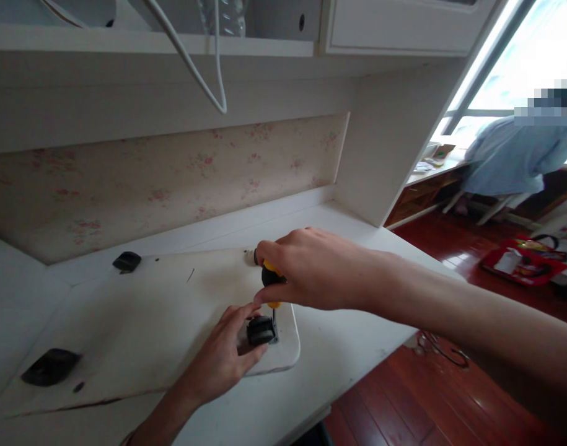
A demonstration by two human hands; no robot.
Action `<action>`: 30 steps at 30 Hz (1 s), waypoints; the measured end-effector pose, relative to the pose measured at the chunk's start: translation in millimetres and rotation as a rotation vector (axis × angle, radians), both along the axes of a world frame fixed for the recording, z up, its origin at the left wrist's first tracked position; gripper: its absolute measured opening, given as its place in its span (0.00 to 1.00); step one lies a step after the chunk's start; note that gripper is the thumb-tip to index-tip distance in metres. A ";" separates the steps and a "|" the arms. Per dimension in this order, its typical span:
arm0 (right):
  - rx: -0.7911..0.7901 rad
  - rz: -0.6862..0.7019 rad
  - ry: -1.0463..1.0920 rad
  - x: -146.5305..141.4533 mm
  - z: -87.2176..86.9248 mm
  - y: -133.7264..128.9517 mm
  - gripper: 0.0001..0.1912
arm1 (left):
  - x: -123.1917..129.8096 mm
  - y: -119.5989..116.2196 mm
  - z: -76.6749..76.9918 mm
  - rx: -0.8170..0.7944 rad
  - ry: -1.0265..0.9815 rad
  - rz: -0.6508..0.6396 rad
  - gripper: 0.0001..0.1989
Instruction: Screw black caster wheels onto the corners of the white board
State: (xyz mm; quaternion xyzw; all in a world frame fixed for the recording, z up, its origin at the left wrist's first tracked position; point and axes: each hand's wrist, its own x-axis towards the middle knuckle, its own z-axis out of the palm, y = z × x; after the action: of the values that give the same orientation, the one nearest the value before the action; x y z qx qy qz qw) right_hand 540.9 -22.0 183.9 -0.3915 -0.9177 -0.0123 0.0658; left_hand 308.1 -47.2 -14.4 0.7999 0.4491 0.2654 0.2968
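Observation:
My right hand [299, 266] is wrapped round the yellow and black handle of a screwdriver [270, 275]. The tool stands upright, its thin shaft reaching down to the mounting plate beside a black caster wheel [261, 331]. Thumb and fingers of my left hand [227, 347] close round that caster from the left. The caster sits near the rounded corner of a white board [171, 322], which lies flat on the white desk [339, 334]. Where the screwdriver's tip meets the plate is too small to make out. Another small round fitting [250, 256] is partly hidden behind my right hand.
Two black angular fittings [51, 367] [126, 261] sit on the board's left part. A white cable [190, 68] hangs from the shelf above. On the right, a person [506, 152] in light blue sits by a window, near a red bag [520, 260] on the wooden floor.

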 end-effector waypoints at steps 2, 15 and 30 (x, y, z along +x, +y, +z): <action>0.099 -0.039 -0.015 -3.1 -4.7 -2.5 0.23 | -1.6 0.3 0.0 -0.005 0.007 0.006 0.29; -0.309 0.181 0.271 6.5 4.6 -7.9 0.14 | -2.4 -0.5 5.5 -0.021 -0.014 0.039 0.27; -0.380 0.076 0.371 5.5 -7.2 -9.4 0.19 | -4.1 0.4 2.9 -0.075 -0.028 0.047 0.27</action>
State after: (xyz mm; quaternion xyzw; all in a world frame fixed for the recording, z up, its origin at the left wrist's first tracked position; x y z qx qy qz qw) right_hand 546.4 -31.4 176.8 -0.3578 -0.8899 0.2344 0.1586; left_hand 304.0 -46.8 -11.4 0.7736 0.4731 0.2666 0.3265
